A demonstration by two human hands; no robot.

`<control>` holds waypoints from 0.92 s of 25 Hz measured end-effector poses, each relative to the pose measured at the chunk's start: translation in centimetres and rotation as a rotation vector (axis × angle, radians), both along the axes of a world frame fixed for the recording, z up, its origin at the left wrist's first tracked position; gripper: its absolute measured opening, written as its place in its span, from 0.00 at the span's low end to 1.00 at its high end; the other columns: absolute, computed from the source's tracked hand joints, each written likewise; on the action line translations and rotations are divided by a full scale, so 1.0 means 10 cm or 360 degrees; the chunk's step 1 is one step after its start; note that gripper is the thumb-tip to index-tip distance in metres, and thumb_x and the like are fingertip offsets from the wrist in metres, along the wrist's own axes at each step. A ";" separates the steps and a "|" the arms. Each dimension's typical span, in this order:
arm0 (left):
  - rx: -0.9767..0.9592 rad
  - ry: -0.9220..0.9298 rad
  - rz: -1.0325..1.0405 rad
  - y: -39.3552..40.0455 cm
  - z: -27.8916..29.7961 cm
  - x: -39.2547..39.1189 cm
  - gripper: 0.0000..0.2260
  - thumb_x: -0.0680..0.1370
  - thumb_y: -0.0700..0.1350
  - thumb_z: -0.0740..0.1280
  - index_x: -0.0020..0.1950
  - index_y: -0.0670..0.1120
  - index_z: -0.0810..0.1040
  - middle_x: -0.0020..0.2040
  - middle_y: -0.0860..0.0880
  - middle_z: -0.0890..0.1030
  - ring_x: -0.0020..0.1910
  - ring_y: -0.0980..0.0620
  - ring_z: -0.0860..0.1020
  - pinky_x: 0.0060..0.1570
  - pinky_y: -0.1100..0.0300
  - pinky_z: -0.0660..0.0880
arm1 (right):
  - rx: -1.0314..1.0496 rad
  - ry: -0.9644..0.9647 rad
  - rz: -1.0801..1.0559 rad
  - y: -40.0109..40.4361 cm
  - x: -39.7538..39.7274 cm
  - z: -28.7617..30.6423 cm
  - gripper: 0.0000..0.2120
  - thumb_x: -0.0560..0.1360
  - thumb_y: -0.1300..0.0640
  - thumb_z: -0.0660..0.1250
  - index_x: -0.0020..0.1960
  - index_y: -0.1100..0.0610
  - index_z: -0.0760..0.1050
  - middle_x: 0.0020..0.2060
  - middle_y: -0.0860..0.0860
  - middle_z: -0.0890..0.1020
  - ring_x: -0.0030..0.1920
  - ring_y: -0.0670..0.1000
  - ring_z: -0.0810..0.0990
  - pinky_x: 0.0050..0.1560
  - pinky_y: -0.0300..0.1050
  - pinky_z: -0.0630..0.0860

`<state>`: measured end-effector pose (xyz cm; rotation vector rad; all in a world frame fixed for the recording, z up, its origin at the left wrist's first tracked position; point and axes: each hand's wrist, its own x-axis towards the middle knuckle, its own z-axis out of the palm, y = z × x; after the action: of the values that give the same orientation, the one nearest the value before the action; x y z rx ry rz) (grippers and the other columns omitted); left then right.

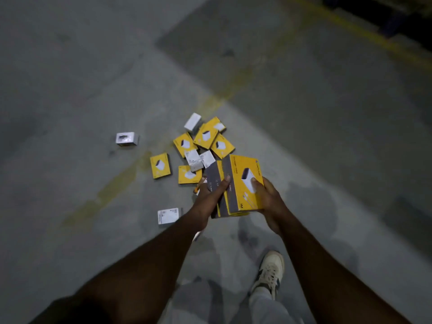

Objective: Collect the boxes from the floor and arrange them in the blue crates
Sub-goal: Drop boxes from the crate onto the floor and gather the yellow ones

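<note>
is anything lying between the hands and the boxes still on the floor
Nothing visible. Both the left hand and right hand grip a stack of boxes; the loose boxes lie just beyond on bare floor.

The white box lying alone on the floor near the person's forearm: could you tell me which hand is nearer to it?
Left. The left hand holds the stack beside the white box; the right hand is farther away, on the stack's other side.
</note>
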<state>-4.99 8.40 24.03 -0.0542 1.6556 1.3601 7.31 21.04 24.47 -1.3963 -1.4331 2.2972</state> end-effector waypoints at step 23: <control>0.0433 -0.0317 -0.1242 -0.04 3.31 0.84 0.40 0.60 0.70 0.77 0.64 0.46 0.81 0.59 0.40 0.83 0.60 0.36 0.80 0.62 0.36 0.74 | 0.0030 0.0323 -0.1193 -1.47 1.65 3.49 0.21 0.75 0.64 0.52 0.64 0.54 0.72 0.53 0.56 0.82 0.44 0.57 0.82 0.41 0.49 0.78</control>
<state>3.41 8.02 57.13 0.5445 1.1214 0.9162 23.85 6.33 59.33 -1.3352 -0.6924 1.8493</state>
